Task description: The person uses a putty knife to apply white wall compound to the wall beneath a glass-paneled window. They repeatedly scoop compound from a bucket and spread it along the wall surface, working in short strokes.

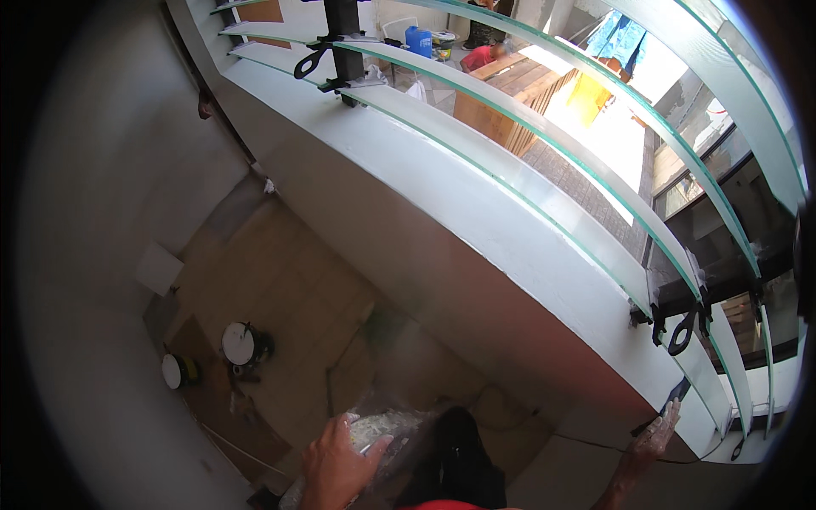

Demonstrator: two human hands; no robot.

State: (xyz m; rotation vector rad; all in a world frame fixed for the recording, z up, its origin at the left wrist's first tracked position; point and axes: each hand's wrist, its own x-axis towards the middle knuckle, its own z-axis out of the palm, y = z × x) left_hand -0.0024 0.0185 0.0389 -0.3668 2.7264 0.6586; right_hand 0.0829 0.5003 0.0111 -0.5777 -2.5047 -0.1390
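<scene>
At the lower middle, my left hand (342, 459) grips a clear plastic container (393, 429) of whitish, crumbly material, its fingers curled over the rim. My right hand (653, 438), dusted white, is at the right end of the white window sill (510, 246), closed on a dark flat tool (677, 392) that lies against the sill beside the lowest glass slats. The louvre window has several glass slats (589, 183) in black clips with looped handles (681, 335). My dark-trousered leg shows below the sill.
Two white-lidded buckets (241, 344), a board (195, 391) and cables (484, 399) lie on the floor below left, beside a pale wall (102, 212). Through the slats are a person in red (478, 57), a blue jug (418, 41), wooden planks (501, 102) and hanging blue cloth (619, 38).
</scene>
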